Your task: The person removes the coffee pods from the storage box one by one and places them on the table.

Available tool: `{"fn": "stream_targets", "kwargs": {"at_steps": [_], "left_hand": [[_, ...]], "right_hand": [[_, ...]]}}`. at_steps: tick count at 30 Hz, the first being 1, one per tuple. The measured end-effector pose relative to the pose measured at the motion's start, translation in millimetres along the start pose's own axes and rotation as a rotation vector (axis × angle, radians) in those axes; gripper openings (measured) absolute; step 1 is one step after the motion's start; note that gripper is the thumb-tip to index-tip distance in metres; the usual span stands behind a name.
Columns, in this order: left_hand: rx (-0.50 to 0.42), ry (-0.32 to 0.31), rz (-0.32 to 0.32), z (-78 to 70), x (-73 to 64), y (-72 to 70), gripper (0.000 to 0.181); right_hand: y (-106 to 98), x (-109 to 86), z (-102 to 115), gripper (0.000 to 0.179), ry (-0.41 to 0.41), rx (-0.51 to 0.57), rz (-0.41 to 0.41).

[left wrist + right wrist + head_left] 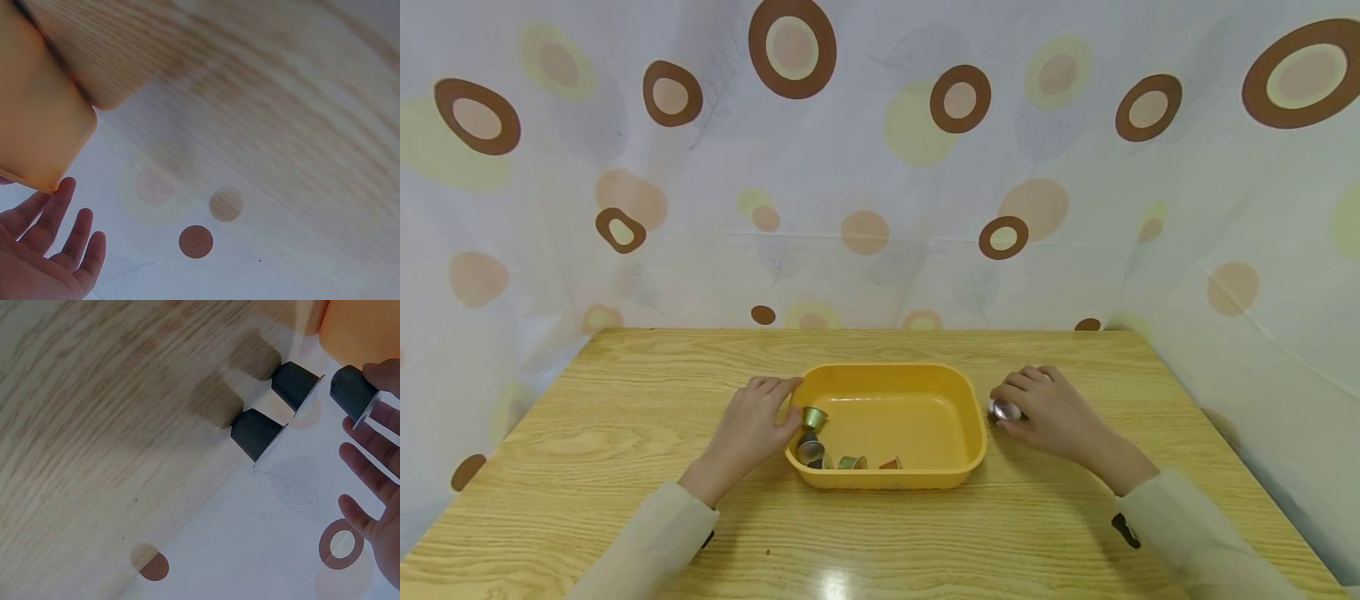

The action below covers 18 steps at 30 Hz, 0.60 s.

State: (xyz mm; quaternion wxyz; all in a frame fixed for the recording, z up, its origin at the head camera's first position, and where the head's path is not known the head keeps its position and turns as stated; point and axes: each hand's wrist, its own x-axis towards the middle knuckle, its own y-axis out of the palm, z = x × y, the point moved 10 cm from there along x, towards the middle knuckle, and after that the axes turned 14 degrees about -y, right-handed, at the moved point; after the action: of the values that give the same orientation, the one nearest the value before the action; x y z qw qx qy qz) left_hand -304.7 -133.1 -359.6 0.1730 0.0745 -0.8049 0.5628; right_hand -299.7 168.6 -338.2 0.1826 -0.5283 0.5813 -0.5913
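So there's a yellow-orange tray around the middle of the head view, with the left hand touching its left rim. A few capsules sit in its left end and along its near side, including green ones and a coppery one. Right of it, the right hand pinches a dark capsule; two more dark ones stand foil-up nearby.
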Motion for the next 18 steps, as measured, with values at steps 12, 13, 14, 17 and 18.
{"fn": "stream_targets", "kwargs": {"at_steps": [12,13,14,17,18], "left_hand": [[-0.008,-0.011,0.01,0.5,0.1,0.7,0.039],[-0.01,-0.012,0.01,0.5,0.1,0.6,0.039],[-0.011,-0.011,0.009,0.5,0.0,0.4,0.039],[-0.009,-0.009,0.005,0.2,0.0,0.2,0.038],[-0.008,-0.007,0.003,0.1,0.0,0.1,0.038]], "right_hand": [[9,-11.4,7,0.033,-0.011,-0.018,0.027],[10,-11.9,7,0.033,-0.012,-0.019,0.029],[11,-12.4,8,0.033,-0.013,-0.018,0.029],[11,-13.1,9,0.032,-0.016,-0.012,0.029],[12,-13.3,10,0.032,-0.016,-0.01,0.03]]}}
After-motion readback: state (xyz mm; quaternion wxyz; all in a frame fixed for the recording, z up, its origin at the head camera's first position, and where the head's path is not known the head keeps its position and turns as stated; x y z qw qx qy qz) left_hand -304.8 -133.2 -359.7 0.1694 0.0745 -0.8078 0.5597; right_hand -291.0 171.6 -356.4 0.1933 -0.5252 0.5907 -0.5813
